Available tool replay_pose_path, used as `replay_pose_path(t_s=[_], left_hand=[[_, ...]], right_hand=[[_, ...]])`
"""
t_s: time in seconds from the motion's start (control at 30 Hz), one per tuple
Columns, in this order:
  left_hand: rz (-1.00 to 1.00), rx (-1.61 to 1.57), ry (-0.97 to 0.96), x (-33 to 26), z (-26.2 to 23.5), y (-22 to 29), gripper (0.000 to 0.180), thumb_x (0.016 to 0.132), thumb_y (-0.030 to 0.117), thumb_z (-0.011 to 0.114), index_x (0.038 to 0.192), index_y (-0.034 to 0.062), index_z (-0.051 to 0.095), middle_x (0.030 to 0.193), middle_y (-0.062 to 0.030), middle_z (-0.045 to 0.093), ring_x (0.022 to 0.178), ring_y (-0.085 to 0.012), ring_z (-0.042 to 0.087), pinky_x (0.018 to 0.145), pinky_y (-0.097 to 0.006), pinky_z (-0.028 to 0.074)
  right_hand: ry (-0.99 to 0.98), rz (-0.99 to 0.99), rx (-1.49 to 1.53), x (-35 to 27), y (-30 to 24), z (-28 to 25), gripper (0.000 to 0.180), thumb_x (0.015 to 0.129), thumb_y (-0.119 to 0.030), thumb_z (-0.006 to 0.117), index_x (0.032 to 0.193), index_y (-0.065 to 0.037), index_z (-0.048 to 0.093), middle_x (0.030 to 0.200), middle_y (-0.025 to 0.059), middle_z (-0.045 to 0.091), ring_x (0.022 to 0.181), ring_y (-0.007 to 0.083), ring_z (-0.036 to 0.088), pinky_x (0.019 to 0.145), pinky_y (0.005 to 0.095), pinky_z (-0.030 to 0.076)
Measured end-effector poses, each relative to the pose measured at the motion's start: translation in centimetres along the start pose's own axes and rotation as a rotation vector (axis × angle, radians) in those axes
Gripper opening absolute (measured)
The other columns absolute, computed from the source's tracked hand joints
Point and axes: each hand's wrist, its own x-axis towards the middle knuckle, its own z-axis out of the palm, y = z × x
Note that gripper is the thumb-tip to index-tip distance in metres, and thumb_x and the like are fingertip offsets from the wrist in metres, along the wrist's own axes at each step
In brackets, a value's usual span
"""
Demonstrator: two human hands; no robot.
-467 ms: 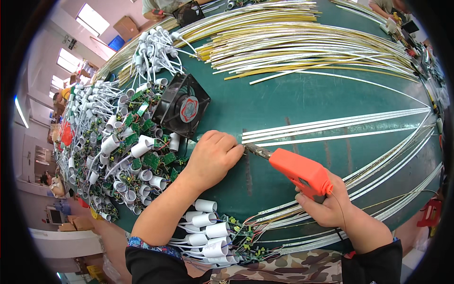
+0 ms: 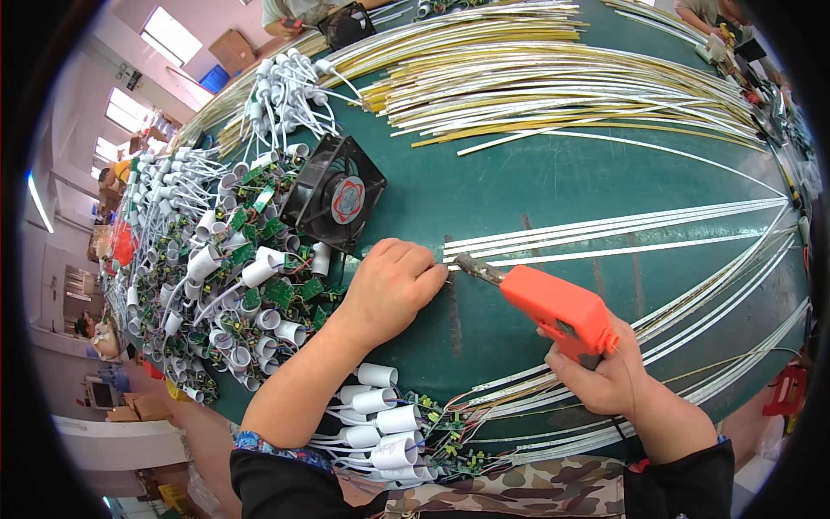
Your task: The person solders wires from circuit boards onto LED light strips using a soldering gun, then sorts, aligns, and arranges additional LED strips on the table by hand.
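My right hand [image 2: 605,376] grips an orange soldering gun [image 2: 558,307] by its handle. The gun's dark metal tip [image 2: 475,269] points left, over the end of the lowest of several thin white strips [image 2: 605,227]. My left hand [image 2: 389,281] rests on the green table with fingers curled and thumb pressed in, right at the left ends of those strips. Whatever it pinches is hidden by the fingers. Just beyond my left hand stands a black square fan [image 2: 337,195]. Nearer to me lie white cylindrical lamp sockets [image 2: 398,421] wired to small green circuit boards [image 2: 445,428].
A large heap of white sockets and circuit boards [image 2: 277,294] covers the left side. Bundles of white and yellow strips [image 2: 562,82] lie across the far table [image 2: 484,186]. More strips [image 2: 692,324] run at the right. Other people's hands [image 2: 281,28] work at the far edge.
The soldering gun has shifted slightly right, and its tip is a little farther from my left fingertips. My left hand has stayed in place.
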Motion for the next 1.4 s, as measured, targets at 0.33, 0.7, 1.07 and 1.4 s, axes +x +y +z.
replay_pose_path(t_s=[0.33, 0.7, 1.07, 1.4], left_hand=[[0.004, 0.002, -0.022, 0.1, -0.2, 0.1, 0.016, 0.074, 0.008, 0.063, 0.090, 0.0068, 0.067, 0.085, -0.0046, 0.060, 0.084, -0.0239, 0.062, 0.078, -0.038, 0.048], [-0.046, -0.111, 0.005, 0.1, -0.2, -0.1, 0.019, 0.074, 0.004, 0.070, 0.093, 0.0058, 0.065, 0.087, -0.0070, 0.063, 0.085, -0.0276, 0.063, 0.078, -0.041, 0.050], [-0.054, -0.193, -0.001, -0.1, -0.6, -0.5, 0.017, 0.076, 0.001, 0.071, 0.090, 0.0044, 0.063, 0.088, -0.0091, 0.065, 0.082, -0.0298, 0.065, 0.072, -0.040, 0.052], [-0.629, -0.558, -0.076, 0.4, -1.3, 0.2, 0.009, 0.085, 0.005, 0.068, 0.092, 0.0025, 0.064, 0.085, -0.0112, 0.065, 0.080, -0.0306, 0.064, 0.070, -0.036, 0.051]], right_hand=[[0.033, -0.003, 0.033, -0.3, 0.3, 0.0, 0.051, 0.078, -0.008, 0.072, 0.125, 0.004, 0.054, 0.088, 0.0107, 0.065, 0.077, 0.0237, 0.065, 0.074, 0.0344, 0.052], [0.030, -0.012, 0.033, -0.4, -0.1, -0.4, 0.049, 0.079, -0.008, 0.071, 0.124, 0.002, 0.054, 0.083, 0.0092, 0.063, 0.072, 0.0228, 0.064, 0.069, 0.0335, 0.051], [0.039, -0.025, 0.016, -0.4, -0.3, -0.4, 0.047, 0.079, -0.008, 0.070, 0.122, 0.002, 0.055, 0.084, 0.0090, 0.063, 0.073, 0.0230, 0.064, 0.070, 0.0341, 0.051], [0.044, 0.072, 0.076, -0.5, -0.4, -0.4, 0.050, 0.080, -0.009, 0.070, 0.125, 0.003, 0.053, 0.082, 0.0078, 0.064, 0.073, 0.0193, 0.063, 0.071, 0.0324, 0.051]])
